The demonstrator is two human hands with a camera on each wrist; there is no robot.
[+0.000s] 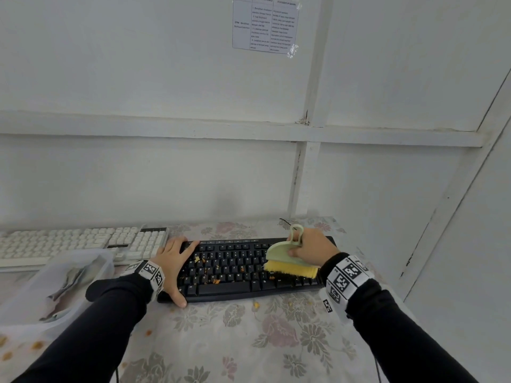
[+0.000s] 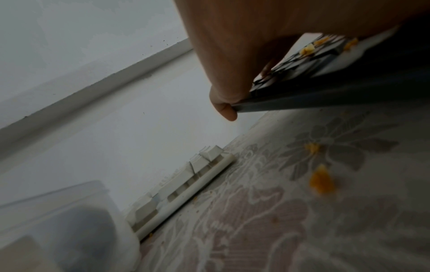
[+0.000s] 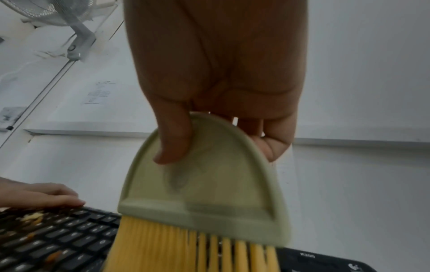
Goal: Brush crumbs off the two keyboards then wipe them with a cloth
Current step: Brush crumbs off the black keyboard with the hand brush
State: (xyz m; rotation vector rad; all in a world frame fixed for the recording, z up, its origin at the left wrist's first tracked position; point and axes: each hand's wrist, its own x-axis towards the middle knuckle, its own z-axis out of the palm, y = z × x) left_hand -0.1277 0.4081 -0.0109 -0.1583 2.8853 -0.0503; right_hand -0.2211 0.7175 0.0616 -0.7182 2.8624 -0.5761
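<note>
Black full-size plastic keyboard (image 1: 249, 268) lies near the right end of the floral-cloth tabletop (image 1: 249, 335), long axis left-right, spacebar edge toward the person, orange crumbs (image 1: 217, 281) mid-deck. Left hand (image 1: 172, 268) clamps its left end, fingers spread over the keys and thumb hooked on the front edge, likely to stop sliding. Right hand (image 1: 311, 248) grips a pale-green plastic hand brush (image 1: 287, 257), yellow bristles down on the right-side keys. White keyboard (image 1: 83, 243) waits along the far-left edge.
</note>
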